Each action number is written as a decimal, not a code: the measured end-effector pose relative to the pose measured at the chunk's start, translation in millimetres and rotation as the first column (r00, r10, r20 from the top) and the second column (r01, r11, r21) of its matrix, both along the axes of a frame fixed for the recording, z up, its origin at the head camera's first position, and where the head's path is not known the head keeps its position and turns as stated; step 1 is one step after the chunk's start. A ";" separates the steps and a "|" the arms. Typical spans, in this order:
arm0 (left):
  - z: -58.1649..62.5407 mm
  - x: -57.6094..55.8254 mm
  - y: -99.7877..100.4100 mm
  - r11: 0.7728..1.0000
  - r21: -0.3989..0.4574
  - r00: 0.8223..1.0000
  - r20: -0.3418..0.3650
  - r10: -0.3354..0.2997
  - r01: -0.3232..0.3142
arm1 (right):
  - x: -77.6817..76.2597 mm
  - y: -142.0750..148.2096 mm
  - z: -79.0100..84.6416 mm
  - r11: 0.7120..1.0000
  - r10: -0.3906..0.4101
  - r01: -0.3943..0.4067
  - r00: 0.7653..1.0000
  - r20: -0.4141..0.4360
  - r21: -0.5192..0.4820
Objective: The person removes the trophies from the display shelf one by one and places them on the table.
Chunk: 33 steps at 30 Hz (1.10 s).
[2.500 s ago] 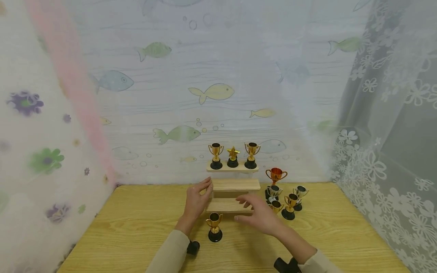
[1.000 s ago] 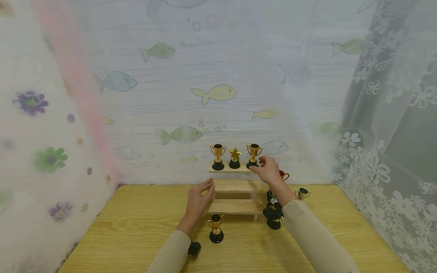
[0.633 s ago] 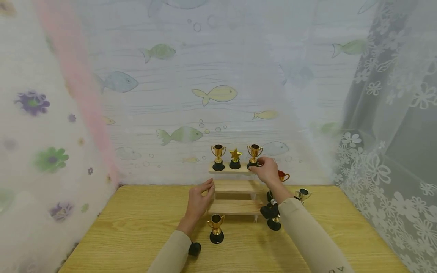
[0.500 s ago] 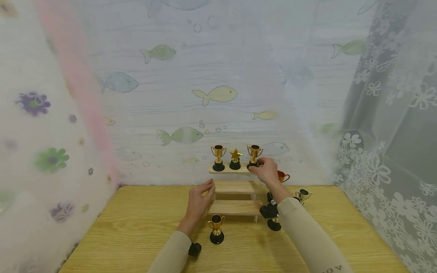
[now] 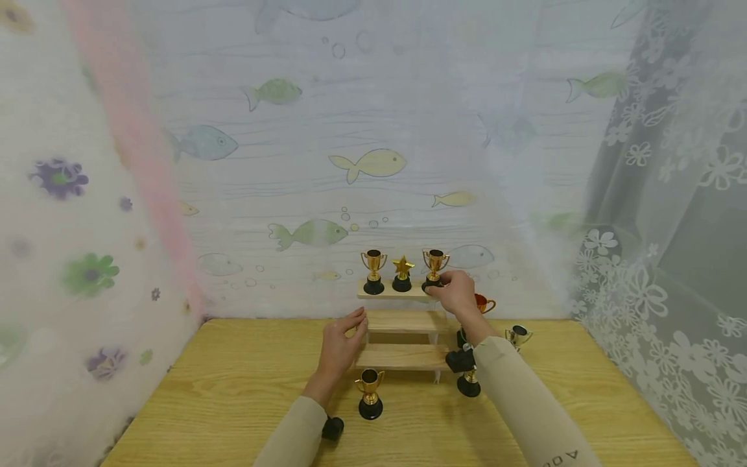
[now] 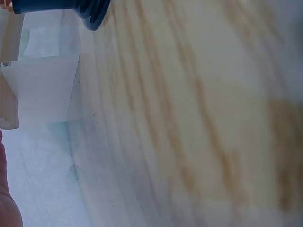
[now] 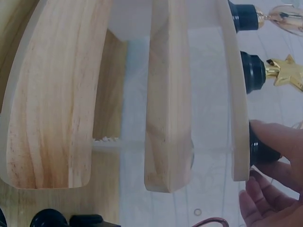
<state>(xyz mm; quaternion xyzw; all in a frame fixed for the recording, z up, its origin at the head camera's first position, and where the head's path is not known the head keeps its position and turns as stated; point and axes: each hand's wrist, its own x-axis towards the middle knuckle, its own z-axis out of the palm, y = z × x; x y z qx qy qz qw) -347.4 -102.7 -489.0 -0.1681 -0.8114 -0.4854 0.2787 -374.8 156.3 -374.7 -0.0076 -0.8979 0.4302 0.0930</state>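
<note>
A small wooden three-tier display stand (image 5: 406,321) stands on the table. On its top tier, two gold cup trophies flank a gold star trophy (image 5: 403,267); the left one is a gold cup (image 5: 373,261). My right hand (image 5: 458,293) pinches the black base (image 7: 260,149) of the right gold trophy (image 5: 435,261) between thumb and fingers; it stands upright at the tier's right end. At the stand's left side my left hand (image 5: 340,340) rests with its fingertips right at the end of the middle tier, fingers fairly straight. Both lower tiers are bare.
A gold cup trophy (image 5: 369,392) stands on the table (image 5: 245,383) before the stand. To the right, a red cup (image 5: 484,303), a silver cup (image 5: 518,335) and other trophies are partly hidden by my right arm. A fish-patterned curtain (image 5: 292,162) hangs behind.
My right hand has moved up from in front of the bottom tier to the right trophy on top and taken hold of its base. My left hand has stayed at the stand's left side.
</note>
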 end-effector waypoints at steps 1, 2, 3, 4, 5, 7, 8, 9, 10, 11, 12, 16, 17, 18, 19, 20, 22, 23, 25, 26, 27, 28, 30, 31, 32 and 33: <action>0.0 -0.1 -0.1 1.000 0.000 1.000 0.000 -0.001 0.001 | -0.3 0.2 0.0 1.000 0.002 -0.002 1.000 0.000 0.002; 0.1 -0.1 -0.1 1.000 0.002 1.000 -0.002 -0.002 0.002 | -0.6 0.3 0.0 1.000 0.004 -0.004 1.000 -0.003 0.008; 0.1 -0.4 -0.1 1.000 0.003 1.000 -0.002 -0.002 0.002 | -1.1 0.6 0.3 1.000 0.003 -0.003 1.000 -0.003 0.006; 0.1 -0.6 -0.3 1.000 0.005 1.000 -0.003 -0.002 0.002 | -1.4 0.6 0.6 1.000 0.004 -0.004 1.000 -0.004 0.006; 0.1 -0.9 -0.5 1.000 0.007 1.000 -0.005 -0.002 0.002 | -1.8 0.7 1.0 1.000 0.006 -0.006 1.000 -0.006 0.006; -0.1 -1.6 -0.7 1.000 0.011 1.000 -0.010 0.000 0.000 | -2.9 1.0 1.4 1.000 0.008 -0.008 1.000 -0.009 0.005; -0.2 -1.8 -0.7 1.000 0.012 1.000 -0.012 0.001 -0.001 | -3.3 1.3 1.6 1.000 0.009 -0.009 1.000 -0.009 0.006; -0.4 -2.1 -0.7 1.000 0.011 1.000 -0.013 0.001 -0.001 | -3.9 1.8 1.5 1.000 0.009 -0.009 1.000 -0.005 0.002; -0.4 -2.1 -0.7 1.000 0.013 1.000 -0.012 0.000 0.000 | -4.2 2.2 1.4 1.000 0.009 -0.009 1.000 -0.004 0.004; -0.4 -1.9 -0.6 1.000 0.013 1.000 -0.010 -0.001 0.002 | -4.3 2.8 1.1 1.000 0.009 -0.009 1.000 -0.001 0.004; -0.3 -1.6 -0.5 1.000 0.012 1.000 -0.006 -0.003 0.003 | -4.3 3.2 0.7 1.000 0.008 -0.008 1.000 0.001 0.004; 0.5 0.0 -0.3 1.000 0.008 1.000 0.004 -0.007 0.007 | -3.3 4.4 -0.7 1.000 0.013 -0.013 1.000 -0.005 0.009; 0.9 0.3 -0.4 1.000 0.007 1.000 0.006 -0.006 0.006 | -3.1 4.3 -0.9 1.000 0.018 -0.018 1.000 -0.009 0.009; 1.2 0.4 -0.6 1.000 0.008 1.000 0.005 -0.005 0.005 | -2.7 3.9 -1.0 1.000 0.024 -0.024 1.000 -0.016 0.009; 1.5 0.4 -0.3 1.000 0.010 1.000 0.003 -0.005 0.005 | -2.2 4.1 -1.2 0.999 0.030 -0.030 0.999 -0.024 0.014; 1.7 0.2 -0.1 1.000 0.013 1.000 0.002 -0.006 0.006 | -1.6 4.1 -0.9 0.999 0.034 -0.034 0.999 -0.029 0.015; 2.1 -0.4 0.2 1.000 0.014 1.000 -0.006 -0.006 0.006 | -0.3 3.5 -0.5 0.999 0.041 -0.040 0.999 -0.036 0.019; 2.6 -0.6 0.1 1.000 0.017 1.000 0.000 -0.006 0.006 | 0.3 3.2 -0.3 0.999 0.042 -0.042 0.998 -0.039 0.025; 3.1 -0.9 0.2 1.000 0.017 1.000 0.006 -0.005 0.005 | 1.6 2.5 -0.4 0.998 0.043 -0.041 0.998 -0.043 0.038; 3.1 -1.2 0.1 1.000 0.016 1.000 0.012 -0.004 0.004 | 2.3 2.1 -0.2 0.999 0.040 -0.039 0.998 -0.040 0.038; 2.9 -1.3 0.1 1.000 0.014 1.000 0.014 -0.003 0.003 | 3.0 1.8 -0.4 0.998 0.040 -0.038 0.998 -0.041 0.046; 2.6 -1.4 0.0 1.000 0.011 1.000 0.015 -0.002 0.002 | 3.9 1.7 -0.5 0.998 0.038 -0.036 0.998 -0.039 0.048; 1.9 -1.3 -0.3 1.000 0.011 1.000 0.019 -0.002 0.002 | 6.2 1.4 -0.5 0.998 0.045 -0.043 0.998 -0.038 0.052; 1.5 -1.3 -0.3 1.000 0.009 1.000 0.018 -0.002 0.002 | 7.3 1.4 -0.6 0.997 0.049 -0.047 0.998 -0.039 0.054; 1.1 -1.1 -0.2 1.000 0.009 1.000 0.016 -0.001 0.001 | 8.6 1.3 -0.7 0.997 0.054 -0.052 0.998 -0.040 0.056; 0.7 -0.9 -0.1 1.000 0.009 1.000 0.014 -0.001 0.001 | 9.8 1.3 -0.7 0.997 0.060 -0.057 0.997 -0.043 0.060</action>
